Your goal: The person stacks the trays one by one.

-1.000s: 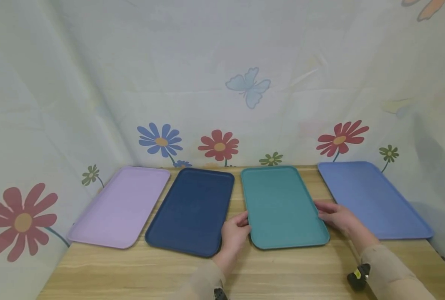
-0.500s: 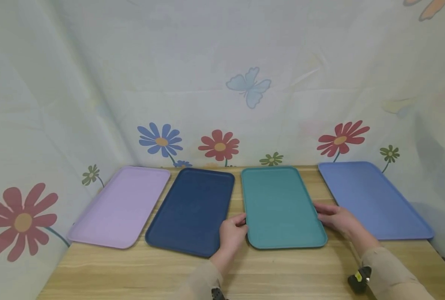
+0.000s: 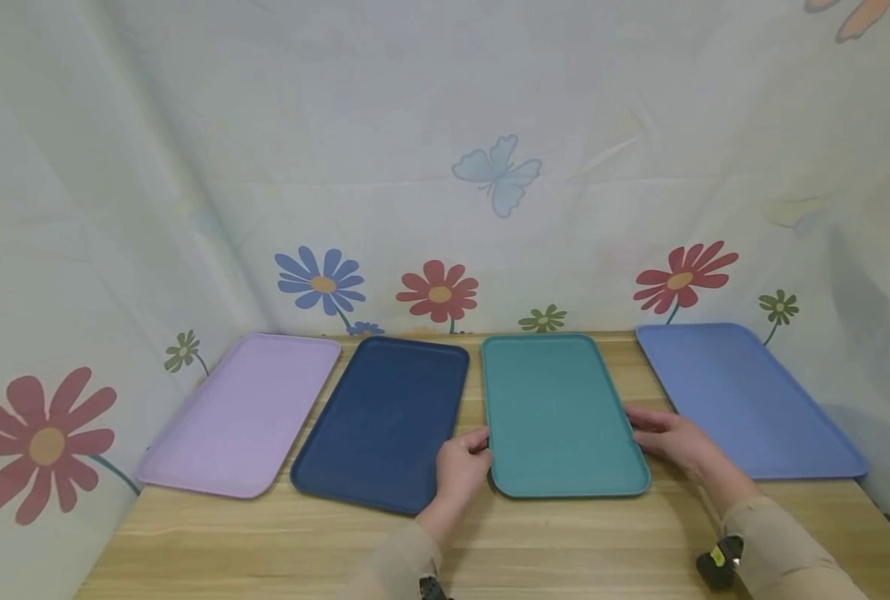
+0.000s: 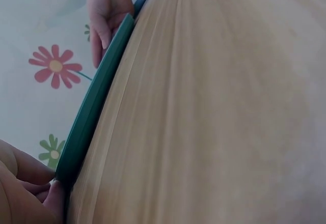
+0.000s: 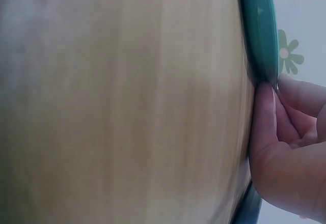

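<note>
A teal tray [image 3: 561,417] lies flat on the wooden table between my two hands. My left hand [image 3: 463,468] holds its left edge near the front, beside the dark blue tray [image 3: 385,421]. In the left wrist view, its thumb and fingertips meet at the tray's rim. On the opposite side, my right hand [image 3: 673,437] holds the teal tray's right edge, thumb nearer me and fingers farther back. The right wrist view has that thumb [image 5: 265,114] against the rim's end. The undersides of the fingers are partly hidden.
A lilac tray [image 3: 246,412] lies at the far left, and a periwinkle blue tray [image 3: 745,400] at the right behind my right forearm. All the trays stand in a row on the wooden table [image 3: 302,550]. A flowered cloth [image 3: 385,167] hangs behind and at the sides.
The teal tray's front end has shifted slightly left, straightening the tray a little. My left hand has moved left with it; my right hand follows only slightly. The other trays have stayed put.
</note>
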Demonstrator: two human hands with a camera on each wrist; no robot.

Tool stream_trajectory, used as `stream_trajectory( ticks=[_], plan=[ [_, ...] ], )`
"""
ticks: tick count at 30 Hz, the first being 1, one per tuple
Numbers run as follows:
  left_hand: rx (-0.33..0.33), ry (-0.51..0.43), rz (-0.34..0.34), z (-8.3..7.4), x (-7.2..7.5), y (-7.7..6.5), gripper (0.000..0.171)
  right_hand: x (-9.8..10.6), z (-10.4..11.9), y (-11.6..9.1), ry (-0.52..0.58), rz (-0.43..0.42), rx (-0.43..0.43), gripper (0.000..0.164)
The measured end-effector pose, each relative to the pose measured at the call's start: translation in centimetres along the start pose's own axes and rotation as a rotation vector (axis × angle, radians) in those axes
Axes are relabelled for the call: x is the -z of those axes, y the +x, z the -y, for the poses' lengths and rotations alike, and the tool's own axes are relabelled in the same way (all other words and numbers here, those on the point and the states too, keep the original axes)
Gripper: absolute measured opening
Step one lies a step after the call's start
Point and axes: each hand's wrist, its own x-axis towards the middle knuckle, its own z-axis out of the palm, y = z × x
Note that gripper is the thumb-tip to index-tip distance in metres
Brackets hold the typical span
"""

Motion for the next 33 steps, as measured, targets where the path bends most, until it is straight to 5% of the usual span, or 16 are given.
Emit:
stream_trajectory(
  ticks=[19, 33],
  plan=[
    [-0.011, -0.009, 0.024, -0.04, 0.26, -0.38, 0.034, -0.29, 0.21, -0.26, -0.014, -0.016, 0.004, 0.056],
    [0.098, -0.092, 0.073, -0.77, 0.6, -0.18, 0.036, -0.32, 0.08, -0.23, 0.039, 0.003, 0.001, 0.056]
  ],
)
